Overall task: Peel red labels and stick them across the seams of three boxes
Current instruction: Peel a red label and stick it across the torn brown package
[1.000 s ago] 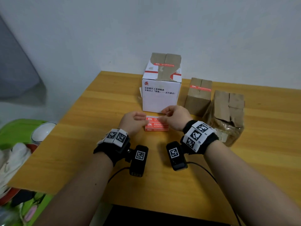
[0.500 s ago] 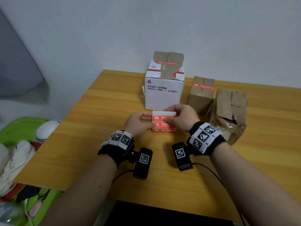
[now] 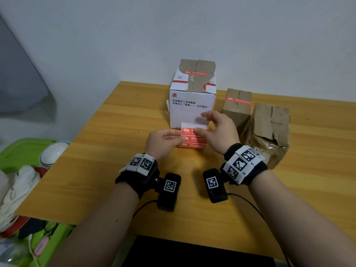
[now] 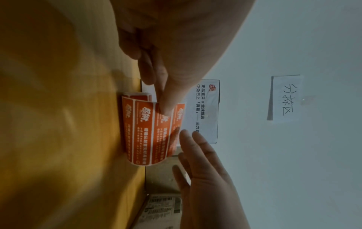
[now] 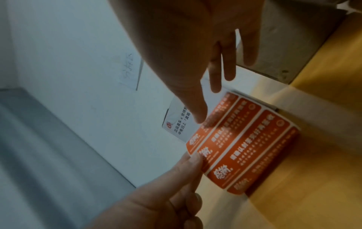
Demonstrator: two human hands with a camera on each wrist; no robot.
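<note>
A strip of red labels (image 3: 193, 140) on white backing stands curled on the wooden table (image 3: 107, 170), in front of the white box (image 3: 190, 114). My left hand (image 3: 163, 138) pinches the strip's left edge (image 5: 197, 156). My right hand (image 3: 218, 128) hovers over it with fingers straight and spread, its thumb tip (image 5: 197, 117) touching the top label. The white box carries a red label (image 3: 195, 72) across its top seam. So does the small brown box (image 3: 236, 110), whose label (image 3: 238, 100) shows. The crumpled brown box (image 3: 269, 128) at right shows no label.
The three boxes stand in a row near the wall, close behind my hands. Left of the table, a green bin (image 3: 23, 151) holds a white bowl (image 3: 53, 153) and cloth. A paper sign (image 4: 285, 99) hangs on the wall.
The strip's white top end has risen against the white box. My right hand went from curled over the strip to spread fingers with only the thumb on it.
</note>
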